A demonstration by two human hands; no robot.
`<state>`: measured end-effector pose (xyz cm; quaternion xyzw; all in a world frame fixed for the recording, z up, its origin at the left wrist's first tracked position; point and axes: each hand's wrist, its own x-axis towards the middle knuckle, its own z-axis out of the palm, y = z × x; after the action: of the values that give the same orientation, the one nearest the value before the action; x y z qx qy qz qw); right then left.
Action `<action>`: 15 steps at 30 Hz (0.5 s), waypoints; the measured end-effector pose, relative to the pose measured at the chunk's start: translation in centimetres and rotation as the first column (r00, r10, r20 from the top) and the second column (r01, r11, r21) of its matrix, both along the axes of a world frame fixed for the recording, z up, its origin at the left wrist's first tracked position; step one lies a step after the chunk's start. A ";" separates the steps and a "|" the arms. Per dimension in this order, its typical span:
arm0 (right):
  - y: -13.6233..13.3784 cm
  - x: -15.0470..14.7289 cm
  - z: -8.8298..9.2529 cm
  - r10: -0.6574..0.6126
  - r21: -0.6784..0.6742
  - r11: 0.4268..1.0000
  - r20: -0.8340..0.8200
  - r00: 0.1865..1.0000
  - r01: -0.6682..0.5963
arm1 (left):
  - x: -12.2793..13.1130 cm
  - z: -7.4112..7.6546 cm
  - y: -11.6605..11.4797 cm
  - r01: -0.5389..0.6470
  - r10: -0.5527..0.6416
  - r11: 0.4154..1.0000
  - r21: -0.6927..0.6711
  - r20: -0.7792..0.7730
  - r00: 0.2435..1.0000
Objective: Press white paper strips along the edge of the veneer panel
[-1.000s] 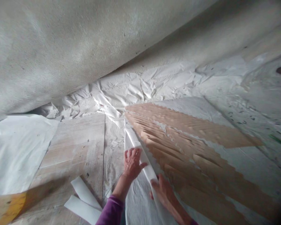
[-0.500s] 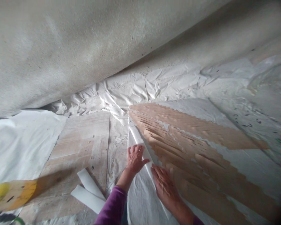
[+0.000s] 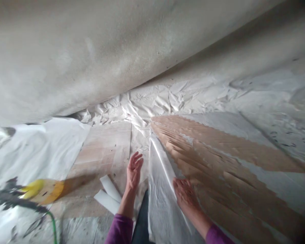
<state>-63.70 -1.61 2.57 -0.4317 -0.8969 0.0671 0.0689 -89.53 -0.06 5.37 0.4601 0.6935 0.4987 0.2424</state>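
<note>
– White sheet [image 3: 159, 203]?
– One, folded, just left of the brown paper [image 3: 226, 195]
– Right hand [image 3: 185, 193]?
– On the sheet's fold, fingers curled (pinching or not, cannot tell)
– Left hand [image 3: 134, 171]?
– Raised, fingers loosely parted, farther left of the brown paper

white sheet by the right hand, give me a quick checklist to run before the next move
1. Right hand at the sheet's folded edge: ok.
2. Right hand's grip on the white sheet: cannot tell, the fingertips are hidden.
3. Left hand free: ok, raised off the sheet with fingers loosely curled and nothing visible in it.
4. Sheet smooth: not ok, it has creases and a long fold.
5. Brown paper beside it lying flat: not ok, several edges lift.
6. Dark tool with the green hose clear of the sheet: ok, well to the left.
</note>
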 end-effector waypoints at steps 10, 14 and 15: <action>1.0 0.1 -0.7 0.079 0.010 0.997 -0.069 0.994 -0.079 | -14.6 1.2 -16.7 -0.242 0.127 0.931 -0.273 -0.380 0.916; 1.4 0.6 -1.3 0.045 -0.004 0.999 -0.079 0.996 -0.045 | -13.8 1.4 -18.1 -0.092 -0.034 0.948 -0.305 -0.383 0.923; 1.3 0.8 -1.2 0.036 -0.009 0.999 -0.077 0.996 -0.037 | -13.3 1.1 -18.1 -0.078 -0.044 0.951 -0.299 -0.381 0.924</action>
<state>-62.91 -0.30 1.34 -0.4128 -0.9009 0.0896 0.0996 -102.88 -18.17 6.51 0.4987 0.8008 0.2868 0.1666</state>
